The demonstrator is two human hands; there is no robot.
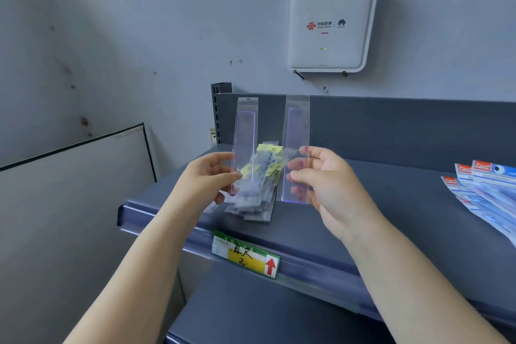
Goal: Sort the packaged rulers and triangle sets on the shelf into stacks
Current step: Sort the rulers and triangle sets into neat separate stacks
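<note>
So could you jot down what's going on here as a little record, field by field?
left hand: holds a clear packaged ruler upright
right hand: holds a second clear packaged ruler upright
between hands: loose pile of packaged rulers with yellow labels, lying on the shelf
far right of shelf: fanned blue and red packets
shelf edge: yellow price tag with red arrow
wall: white router

Pretty soft, even indoor light, a bit cool and dim. The wall (pixel 111 36) goes shadowy toward the upper left. Whole frame's slightly soft, and wide-angle bending warps the edges; the shelf (pixel 391 204) line tilts at right.
</note>
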